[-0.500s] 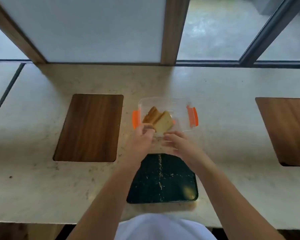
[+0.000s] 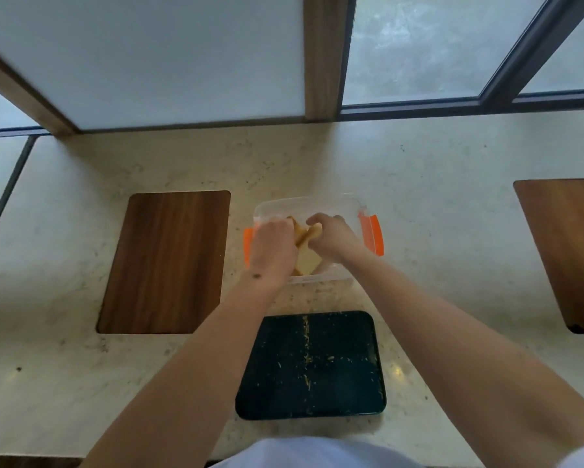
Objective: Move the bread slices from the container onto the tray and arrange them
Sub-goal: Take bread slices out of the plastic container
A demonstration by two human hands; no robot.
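Note:
A clear plastic container (image 2: 342,206) with orange side clips stands in the middle of the counter. Several bread slices (image 2: 306,263) lean together inside it. Both hands are inside the container. My left hand (image 2: 273,251) has its fingers closed on the left side of the slices. My right hand (image 2: 334,236) has its fingers closed on the top edge of a slice at the right of the stack. The black tray (image 2: 312,366) lies nearer to me, below the container, with crumbs scattered on it and no bread on it.
A dark wooden board (image 2: 164,261) is set into the pale stone counter (image 2: 435,265) at the left, another wooden board (image 2: 567,251) at the far right. Windows and a wooden post run along the back edge.
Both hands have moved forward from the container's near edge into it and closed on the bread slices.

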